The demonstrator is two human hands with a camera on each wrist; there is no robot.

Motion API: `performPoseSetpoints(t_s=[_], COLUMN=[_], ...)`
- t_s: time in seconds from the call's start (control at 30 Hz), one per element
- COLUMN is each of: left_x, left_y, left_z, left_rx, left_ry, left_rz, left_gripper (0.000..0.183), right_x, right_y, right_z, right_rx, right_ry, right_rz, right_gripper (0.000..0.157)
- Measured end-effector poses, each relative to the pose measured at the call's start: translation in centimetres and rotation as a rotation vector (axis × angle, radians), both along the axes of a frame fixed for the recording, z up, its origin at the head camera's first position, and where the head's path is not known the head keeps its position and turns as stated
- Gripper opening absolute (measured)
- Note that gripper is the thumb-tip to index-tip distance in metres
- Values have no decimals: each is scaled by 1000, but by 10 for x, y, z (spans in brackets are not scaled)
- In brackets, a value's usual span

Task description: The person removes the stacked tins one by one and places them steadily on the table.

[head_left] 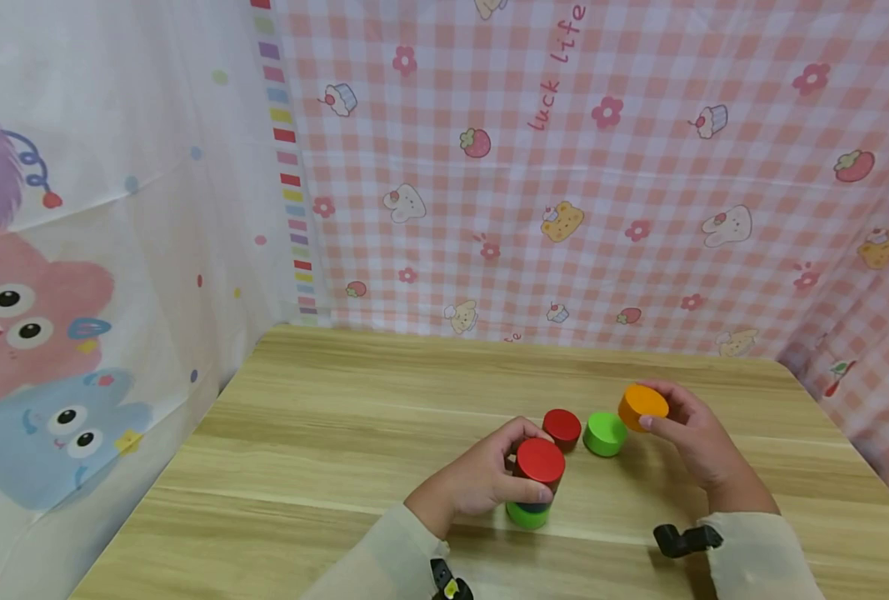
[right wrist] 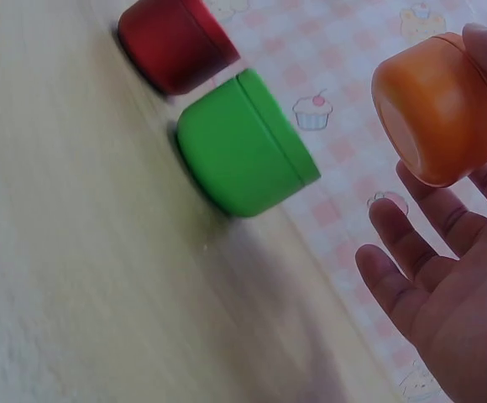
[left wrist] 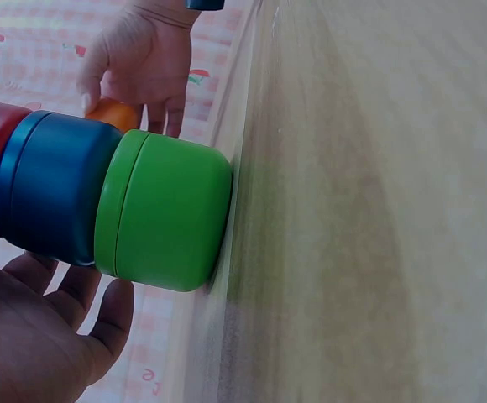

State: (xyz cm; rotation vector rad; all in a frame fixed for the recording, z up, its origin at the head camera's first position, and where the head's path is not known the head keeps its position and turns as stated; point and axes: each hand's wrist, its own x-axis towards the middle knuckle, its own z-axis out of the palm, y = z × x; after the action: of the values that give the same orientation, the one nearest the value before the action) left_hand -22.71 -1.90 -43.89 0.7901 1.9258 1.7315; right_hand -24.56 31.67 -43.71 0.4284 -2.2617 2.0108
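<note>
Three small round lidded tins form an upright stack: a red tin point(head_left: 540, 460) on top, a blue tin point(left wrist: 57, 186) in the middle and a green tin point(left wrist: 170, 214) standing on the table. My left hand point(head_left: 481, 477) grips the stack near its top, thumb in front and fingers behind the red tin. Held up off the table, an orange tin point(head_left: 642, 408) is pinched between the thumb and fingers of my right hand point(head_left: 701, 442). Just left of it stand a second green tin point(right wrist: 242, 147) and, beyond that, a second red tin point(right wrist: 176, 42).
The wooden table point(head_left: 324, 433) ends at a pink checked cloth point(head_left: 451, 183) hung behind it. A white cloth with cartoon figures point(head_left: 167, 275) hangs along the left side. Black straps with small mounts point(head_left: 687, 540) sit on both wrists.
</note>
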Motion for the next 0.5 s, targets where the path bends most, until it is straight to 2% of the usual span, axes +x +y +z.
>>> performPoseSetpoints(t_s=[0.5], left_x=[0], left_y=[0], left_z=[0], left_rx=[-7], left_ry=[-3], left_rz=[0], left_gripper=[49], right_x=[-5], right_y=[16], right_z=[-16], right_rx=[17], right_ry=[-77], right_rz=[-54], right_gripper=[35])
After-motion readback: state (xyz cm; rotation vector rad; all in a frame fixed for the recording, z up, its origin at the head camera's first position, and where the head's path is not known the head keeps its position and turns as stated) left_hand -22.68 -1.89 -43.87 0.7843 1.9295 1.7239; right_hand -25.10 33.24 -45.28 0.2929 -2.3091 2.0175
